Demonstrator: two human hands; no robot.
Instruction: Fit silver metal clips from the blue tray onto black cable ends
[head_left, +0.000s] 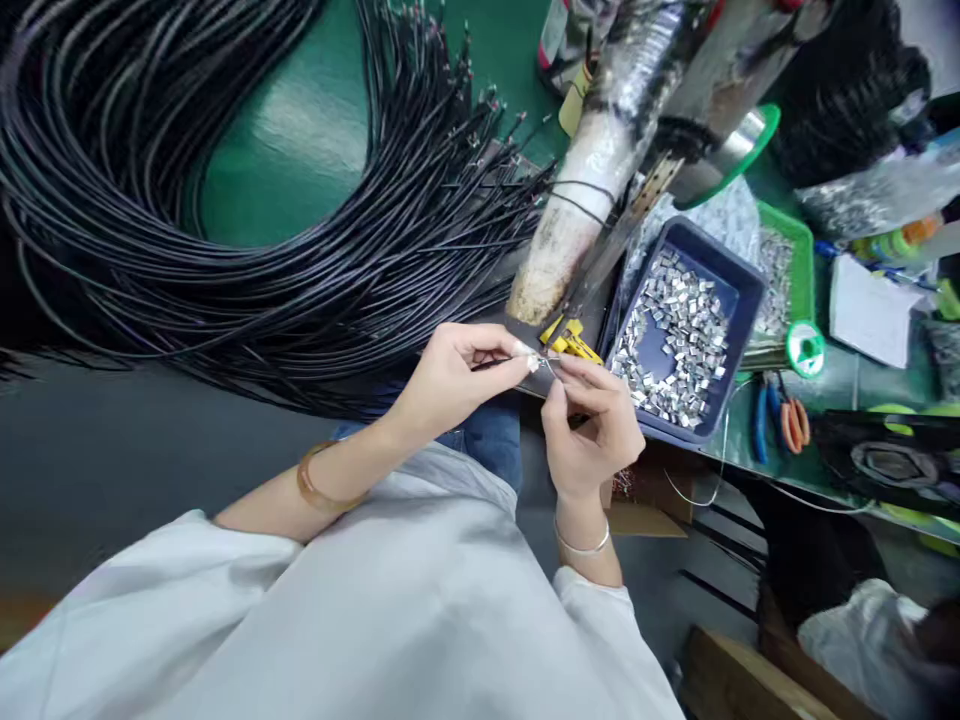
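Green bench (300,140); tray (724,268) holds metal pieces (694,325); left hand (459,378) pinches cable (491,361).

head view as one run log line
left hand: pinching thin wire | right hand: fingers at wire, grip unclear | blue bin: small metal pieces, right of hands | black cables: looped, left

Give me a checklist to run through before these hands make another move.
1. Left hand pinching the thin dark cable: ok.
2. Right hand gripping firmly: cannot tell; its fingertips are at the work, but the detail is too small.
3. Small metal pieces in the dark-blue tray: ok, plenty there.
4. Fingers clear of the yellow tool part: cannot tell; they nearly overlap in this view.
5. Orange-handled pliers in hand: not ok, lying on the table.
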